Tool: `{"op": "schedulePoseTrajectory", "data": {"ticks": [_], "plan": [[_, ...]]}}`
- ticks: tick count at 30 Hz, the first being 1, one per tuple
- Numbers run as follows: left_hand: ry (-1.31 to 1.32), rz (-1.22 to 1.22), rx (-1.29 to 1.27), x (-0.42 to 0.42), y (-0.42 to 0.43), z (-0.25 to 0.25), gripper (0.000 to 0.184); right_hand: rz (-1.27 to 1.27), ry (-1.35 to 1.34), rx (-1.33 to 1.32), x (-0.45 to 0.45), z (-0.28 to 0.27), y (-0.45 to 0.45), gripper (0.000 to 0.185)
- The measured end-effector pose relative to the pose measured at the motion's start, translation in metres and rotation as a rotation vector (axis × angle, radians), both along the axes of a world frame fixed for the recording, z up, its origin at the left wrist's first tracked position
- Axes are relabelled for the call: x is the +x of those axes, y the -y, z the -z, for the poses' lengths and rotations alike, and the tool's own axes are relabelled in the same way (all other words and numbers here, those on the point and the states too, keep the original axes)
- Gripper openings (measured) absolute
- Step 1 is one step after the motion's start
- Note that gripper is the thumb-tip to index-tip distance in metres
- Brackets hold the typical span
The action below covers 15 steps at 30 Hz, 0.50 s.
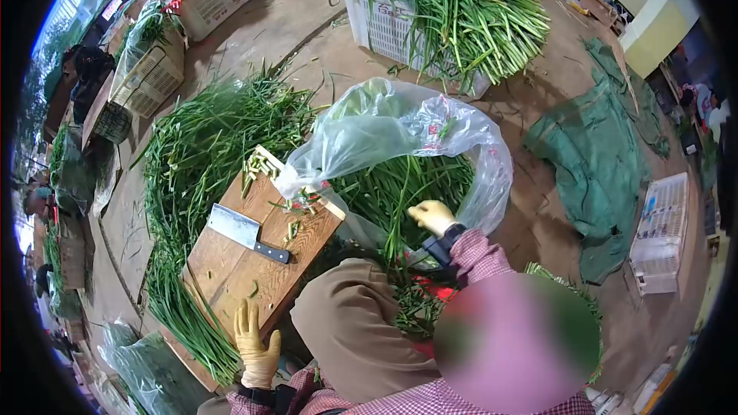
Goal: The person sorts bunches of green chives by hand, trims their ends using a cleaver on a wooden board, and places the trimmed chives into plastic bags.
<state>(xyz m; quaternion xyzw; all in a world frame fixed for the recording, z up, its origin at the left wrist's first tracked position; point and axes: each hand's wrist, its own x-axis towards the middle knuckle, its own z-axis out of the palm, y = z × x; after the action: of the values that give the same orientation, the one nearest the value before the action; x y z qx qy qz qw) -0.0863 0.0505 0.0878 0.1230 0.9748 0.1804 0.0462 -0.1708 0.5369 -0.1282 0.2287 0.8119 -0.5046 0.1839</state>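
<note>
Pale-yellow gloves (260, 371) cover both hands. The left hand (258, 344) has its fingers open and slightly spread, holding nothing, at the near edge of a brown rectangular wooden chopping board (219, 261). Ahead of those fingers, a broad steel cleaver with a black handle (240, 228) lies on the board; farther ahead spreads a heap of long green leafy stalks (207, 134). The right hand (434, 217) has bent fingers at the mouth of a clear plastic bag (369, 127), over bagged green stalks (377, 194); whether they grip any, I cannot tell.
</note>
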Motion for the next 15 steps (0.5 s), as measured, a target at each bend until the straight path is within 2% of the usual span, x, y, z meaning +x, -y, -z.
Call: {"op": "schedulePoseTrajectory", "data": {"ticks": [1,3,5,6,9,10,13,15], "plan": [[-0.021,0.026,0.006,-0.001,-0.001,0.003,0.079,-0.057,0.064,0.167,0.000,-0.013,0.020,0.048],[-0.006,0.033,0.026,-0.001,-0.004,0.009,0.079,0.023,0.166,-0.009,0.002,0.006,0.047,0.047],[-0.004,0.083,0.027,-0.006,-0.014,0.003,0.078,0.189,0.130,-0.114,0.002,0.029,0.067,0.048],[-0.002,0.106,0.027,-0.009,-0.018,0.000,0.078,0.112,0.199,-0.071,0.000,0.019,0.067,0.051],[0.012,0.125,0.046,-0.021,-0.025,-0.004,0.076,-0.150,0.091,0.356,-0.006,-0.028,0.065,0.042],[-0.003,0.135,0.061,-0.027,-0.029,-0.005,0.074,-0.159,0.087,0.412,-0.007,-0.037,0.060,0.037],[-0.045,0.171,0.106,-0.052,-0.044,-0.009,0.071,-0.400,0.134,0.494,-0.017,-0.049,0.038,0.035],[-0.120,0.211,0.154,-0.076,-0.063,-0.007,0.069,-0.521,0.254,0.422,-0.025,-0.069,0.035,0.034]]}}
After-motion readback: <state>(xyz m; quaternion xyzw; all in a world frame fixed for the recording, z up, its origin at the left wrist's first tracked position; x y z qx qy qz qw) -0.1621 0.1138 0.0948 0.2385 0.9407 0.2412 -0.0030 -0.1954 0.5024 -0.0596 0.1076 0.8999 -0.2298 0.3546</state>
